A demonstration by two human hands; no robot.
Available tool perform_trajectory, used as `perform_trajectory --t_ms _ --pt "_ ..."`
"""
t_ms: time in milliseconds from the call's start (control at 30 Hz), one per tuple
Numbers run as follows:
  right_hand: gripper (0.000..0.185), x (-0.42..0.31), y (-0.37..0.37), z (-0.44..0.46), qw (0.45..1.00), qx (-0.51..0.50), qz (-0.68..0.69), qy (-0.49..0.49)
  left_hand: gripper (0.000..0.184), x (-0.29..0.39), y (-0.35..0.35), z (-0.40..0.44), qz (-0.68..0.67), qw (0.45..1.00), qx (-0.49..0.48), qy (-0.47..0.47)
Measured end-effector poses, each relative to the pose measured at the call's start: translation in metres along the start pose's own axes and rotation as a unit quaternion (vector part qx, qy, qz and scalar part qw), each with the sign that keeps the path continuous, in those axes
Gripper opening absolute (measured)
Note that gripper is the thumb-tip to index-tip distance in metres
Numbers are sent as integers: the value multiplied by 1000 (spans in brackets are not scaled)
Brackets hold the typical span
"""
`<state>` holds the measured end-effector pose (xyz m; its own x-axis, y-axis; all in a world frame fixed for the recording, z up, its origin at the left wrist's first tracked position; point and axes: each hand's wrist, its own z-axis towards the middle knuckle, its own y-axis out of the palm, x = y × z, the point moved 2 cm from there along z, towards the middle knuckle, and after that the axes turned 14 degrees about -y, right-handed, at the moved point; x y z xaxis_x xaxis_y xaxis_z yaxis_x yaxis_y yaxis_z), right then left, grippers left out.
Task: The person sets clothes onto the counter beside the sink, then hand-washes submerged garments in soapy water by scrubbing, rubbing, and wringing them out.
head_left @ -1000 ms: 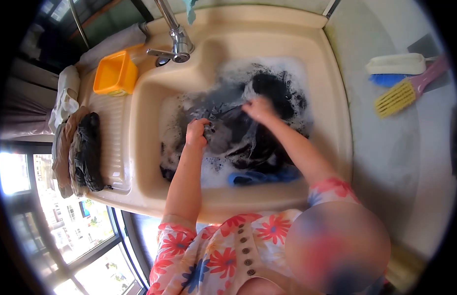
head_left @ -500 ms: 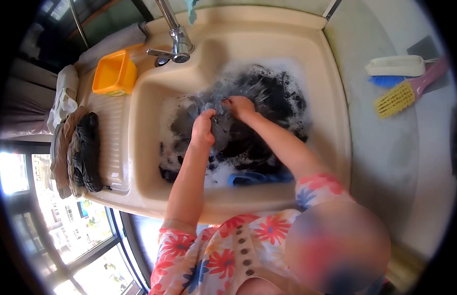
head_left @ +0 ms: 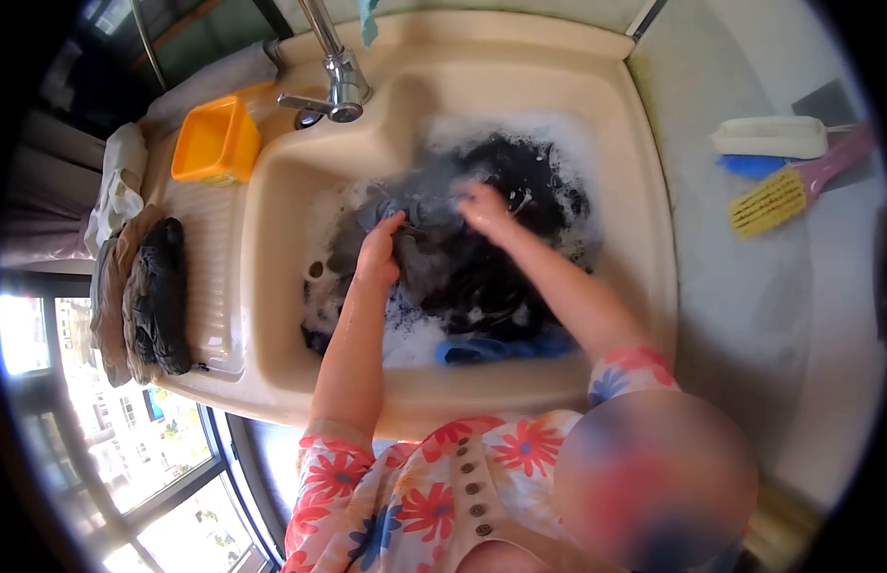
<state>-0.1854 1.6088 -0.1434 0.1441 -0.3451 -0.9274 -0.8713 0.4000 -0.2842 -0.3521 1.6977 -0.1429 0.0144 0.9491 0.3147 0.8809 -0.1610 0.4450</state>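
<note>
A beige sink (head_left: 271, 315) holds soapy water with dark clothes (head_left: 501, 277) soaking in it. My left hand (head_left: 379, 253) grips a wet grey cloth (head_left: 412, 212) at the water's surface, left of the middle. To its right, my right hand (head_left: 485, 210) is over the dark clothes with its fingers curled in. Motion blurs those fingertips, and what they hold, if anything, cannot be made out. Near the front wall of the sink floats a blue item (head_left: 501, 350), partly under water.
An orange container (head_left: 217, 140) stands on the ribbed drainboard (head_left: 210, 277), near folded dark garments (head_left: 163, 296). The chrome tap (head_left: 344, 86) rises behind the sink. On the right ledge lie a white brush with blue bristles (head_left: 770, 138) and a yellow-bristled brush (head_left: 768, 201).
My right hand has moved away from my left, to the right. My left hand has shifted slightly left and down, still gripping the grey cloth.
</note>
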Motion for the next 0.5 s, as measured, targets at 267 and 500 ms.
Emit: perform_trajectory --t_ms 267,500 --pt "21 -64 78 -34 909 80 -157 -377 21 -27 -31 19 -97 979 -164 70" --pt "24 28 -21 31 955 -2 -252 -158 25 -12 16 -18 79 997 6 -10"
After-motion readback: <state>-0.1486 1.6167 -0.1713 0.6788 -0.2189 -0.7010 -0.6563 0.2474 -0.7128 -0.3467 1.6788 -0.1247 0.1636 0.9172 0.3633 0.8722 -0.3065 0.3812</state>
